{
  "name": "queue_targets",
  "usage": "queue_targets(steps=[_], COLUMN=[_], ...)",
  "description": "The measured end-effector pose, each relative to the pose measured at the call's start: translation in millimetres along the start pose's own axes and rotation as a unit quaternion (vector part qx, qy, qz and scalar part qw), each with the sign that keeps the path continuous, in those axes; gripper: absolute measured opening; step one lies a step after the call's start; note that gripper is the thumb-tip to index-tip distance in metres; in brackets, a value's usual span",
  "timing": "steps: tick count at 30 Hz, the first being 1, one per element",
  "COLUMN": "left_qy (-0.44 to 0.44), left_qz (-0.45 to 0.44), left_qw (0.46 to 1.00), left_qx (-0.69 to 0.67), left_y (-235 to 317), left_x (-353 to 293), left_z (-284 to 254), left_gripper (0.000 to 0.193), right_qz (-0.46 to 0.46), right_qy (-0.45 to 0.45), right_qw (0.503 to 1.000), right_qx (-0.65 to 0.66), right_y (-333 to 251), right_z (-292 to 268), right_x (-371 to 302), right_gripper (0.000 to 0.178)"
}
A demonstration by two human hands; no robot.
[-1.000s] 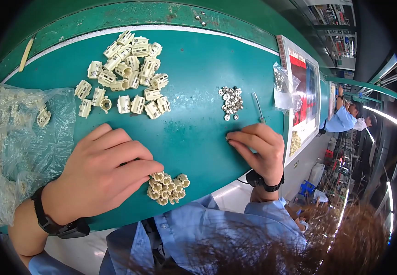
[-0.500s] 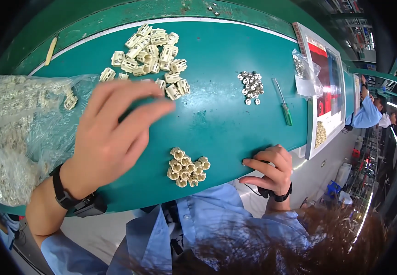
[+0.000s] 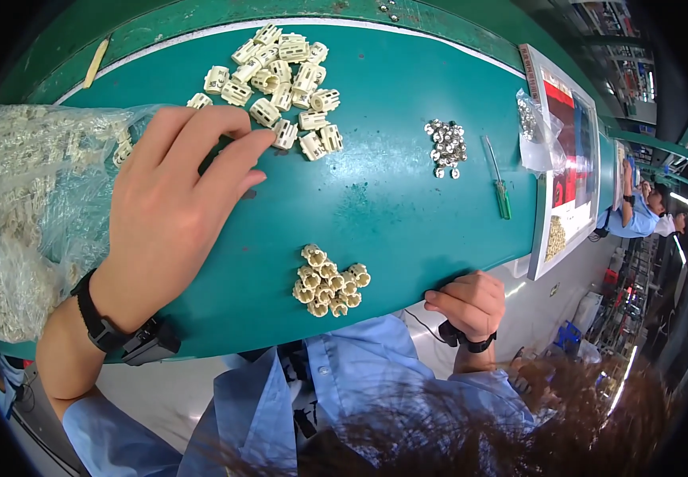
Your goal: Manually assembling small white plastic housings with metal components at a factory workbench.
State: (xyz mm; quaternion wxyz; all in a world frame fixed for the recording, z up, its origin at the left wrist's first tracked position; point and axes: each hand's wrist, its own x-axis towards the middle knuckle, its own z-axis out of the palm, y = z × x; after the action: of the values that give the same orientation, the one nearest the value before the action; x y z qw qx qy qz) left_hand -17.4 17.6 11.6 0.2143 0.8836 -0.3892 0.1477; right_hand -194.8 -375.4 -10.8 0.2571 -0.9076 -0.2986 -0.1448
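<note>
Now left hand [image 3: 165, 219] fingers [image 3: 236, 155], loosely spread, touch cream plastic housings [image 3: 280, 79]; right hand [image 3: 471, 302] curled shut.

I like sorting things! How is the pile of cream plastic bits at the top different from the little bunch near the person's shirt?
The top pile is bigger and loosely scattered; the near cluster is small and tightly packed. The left hand reaches the top pile; nothing touches the near cluster. Both are cream, on the green table.
</note>
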Motion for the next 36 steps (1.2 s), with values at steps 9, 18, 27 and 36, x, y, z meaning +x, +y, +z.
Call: queue_targets(steps=[9,18,27,36], left_qy=[0.012,-0.05,-0.068,-0.093], left_qz=[0.022,0.016,-0.017,-0.025], left_qw=[0.996,0.968,0.964,0.954], left_qx=[-0.085,-0.244,-0.258,-0.283], left_y=[5.7,13.6,15.1,11.5], left_x=[-3.1,-15.2,-13.7,-12.2], left_z=[3.6,11.0,10.9,7.7], left_gripper=[0.036,0.034,0.041,0.039], right_qz=[0.255,0.211,0.225,0.174], right_qy=[-0.069,-0.252,-0.234,-0.2], right_qw=[0.946,0.923,0.925,0.949], right_qx=[0.188,0.202,0.196,0.17], right_y=[-2.8,31.5,30.4,41.2], right_z=[-22.0,5.5,13.3,8.1], right_x=[68.7,197.9,196.8,187.3], right_gripper=[0.005,0.018,0.022,0.021])
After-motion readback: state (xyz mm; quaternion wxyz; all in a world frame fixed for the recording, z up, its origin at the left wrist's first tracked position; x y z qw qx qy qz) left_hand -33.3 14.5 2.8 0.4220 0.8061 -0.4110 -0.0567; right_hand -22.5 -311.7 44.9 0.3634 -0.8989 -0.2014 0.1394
